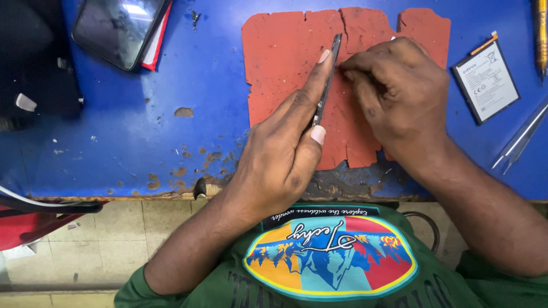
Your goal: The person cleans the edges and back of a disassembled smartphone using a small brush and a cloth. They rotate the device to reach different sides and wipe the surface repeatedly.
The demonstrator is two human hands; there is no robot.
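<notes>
Fingers of my left hand (285, 148) pinched a thin dark phone part (326, 80) on edge, steadying it over the torn red mat (279, 57). My right hand (399, 91) closed on its far end. Farther off on the blue surface (142, 114) lay a battery (486, 81), tweezers (522, 137) and a phone (117, 28).

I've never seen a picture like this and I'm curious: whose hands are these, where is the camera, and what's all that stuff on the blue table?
The camera sits on a person's head and looks down, so you see their own two hands. The left hand holds a thin dark phone part on its edge. The right hand presses fingertips against its top. Both work over a torn red mat on a chipped blue table. Nearby lie a white phone battery, metal tweezers, and a dark phone.
</notes>
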